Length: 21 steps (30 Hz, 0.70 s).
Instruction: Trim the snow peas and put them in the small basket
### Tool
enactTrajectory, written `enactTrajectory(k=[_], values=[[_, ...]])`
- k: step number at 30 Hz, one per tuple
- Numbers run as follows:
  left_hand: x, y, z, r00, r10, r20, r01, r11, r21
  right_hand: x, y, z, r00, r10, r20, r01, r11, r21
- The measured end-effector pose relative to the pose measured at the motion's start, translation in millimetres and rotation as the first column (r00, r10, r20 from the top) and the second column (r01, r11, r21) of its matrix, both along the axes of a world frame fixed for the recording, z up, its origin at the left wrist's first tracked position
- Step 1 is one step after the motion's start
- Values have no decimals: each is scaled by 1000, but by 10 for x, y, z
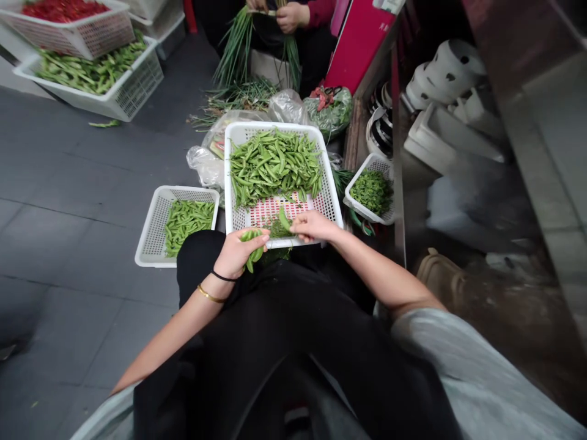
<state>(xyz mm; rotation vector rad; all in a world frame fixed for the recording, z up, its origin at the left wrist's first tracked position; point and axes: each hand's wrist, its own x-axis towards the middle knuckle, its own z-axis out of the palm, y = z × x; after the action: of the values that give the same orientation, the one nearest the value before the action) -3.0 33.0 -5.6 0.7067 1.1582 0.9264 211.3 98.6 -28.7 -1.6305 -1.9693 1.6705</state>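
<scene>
My left hand is closed around several green pea pods at the near left corner of a white perforated basket. In my right hand, fingers pinched, is a single pea pod, held over the basket's near edge. A large heap of pea pods fills the far part of the basket. Small green trimmings lie between my hands, by the near rim. To the left, a smaller white basket on the floor holds more pea pods.
Right of the big basket stands a small basket of chopped greens, with green-handled scissors below it. Plastic bags lie beyond. Another person's hands hold long green stalks. Stacked crates stand far left; a metal shelf edges the right.
</scene>
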Motion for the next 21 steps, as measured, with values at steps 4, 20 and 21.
enactTrajectory(k=[4, 20, 21], values=[[72, -36, 14, 998, -58, 10, 58, 998, 35, -199, -541, 211, 944, -26, -330, 7, 998, -57], [27, -105, 30, 898, -166, 408, 216, 973, -80, -266, -520, 587, 937, 143, 317, -348, 385, 855], [45, -95, 34, 902, -101, 419, 156, 983, -98, -274, -542, 549, 940, 89, 330, -339, 362, 868]])
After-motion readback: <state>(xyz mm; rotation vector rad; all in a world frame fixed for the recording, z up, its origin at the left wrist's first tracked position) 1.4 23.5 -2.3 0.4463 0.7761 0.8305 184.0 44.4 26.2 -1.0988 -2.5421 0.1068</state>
